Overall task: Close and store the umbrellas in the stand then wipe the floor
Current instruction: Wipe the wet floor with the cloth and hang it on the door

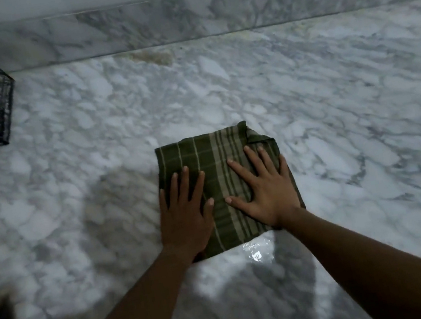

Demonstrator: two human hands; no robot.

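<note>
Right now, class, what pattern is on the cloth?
Dark green cloth with pale stripes, seen in the head view.

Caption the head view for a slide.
Left hand and right hand press a folded green striped cloth flat on the grey-veined marble floor.

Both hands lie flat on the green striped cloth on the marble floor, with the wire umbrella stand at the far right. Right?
No. The head view shows the wire umbrella stand at the far left. Left hand and right hand do lie flat on the green striped cloth on the marble floor.
</note>
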